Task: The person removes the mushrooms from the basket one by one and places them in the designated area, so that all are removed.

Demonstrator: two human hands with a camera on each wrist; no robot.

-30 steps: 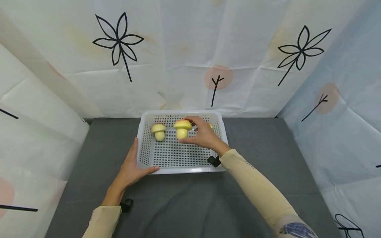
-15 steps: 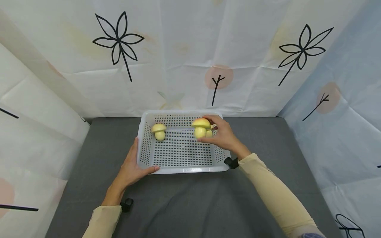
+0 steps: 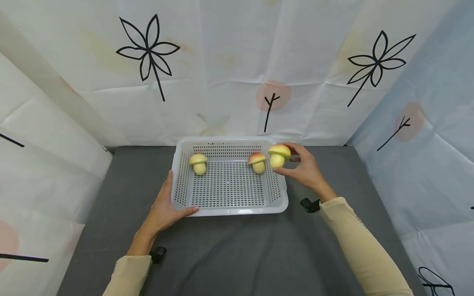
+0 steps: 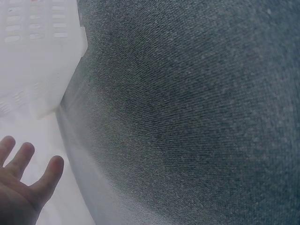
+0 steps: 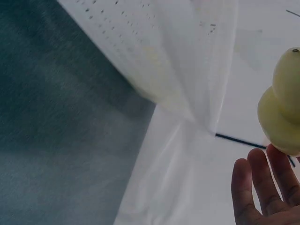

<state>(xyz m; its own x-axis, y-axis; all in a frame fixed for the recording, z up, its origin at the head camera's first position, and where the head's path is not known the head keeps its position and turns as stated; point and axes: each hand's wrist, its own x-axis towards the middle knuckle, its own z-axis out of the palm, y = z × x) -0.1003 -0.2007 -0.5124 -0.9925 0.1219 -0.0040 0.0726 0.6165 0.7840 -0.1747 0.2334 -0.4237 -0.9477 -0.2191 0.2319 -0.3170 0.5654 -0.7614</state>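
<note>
White basket, two mushrooms inside, left hand splayed against it, right pinching third

2 mushrooms flank free bskt ctr.

Bench: bears one basket towards its rear edge. Behind the bench, a hanging cloth; further cloth to left and right.

Basket: contains two mushrooms, well apart, both in the rear half. Left mushroom, near the left wall; right mushroom, near the right wall.

Third mushroom: in the right hand, just right of the right mushroom, at the basket's right rim; whether it touches that rim cannot be told.

Right hand: to the right of the basket.

Left hand: at the basket's front left corner, thumb on the front rim.
</note>
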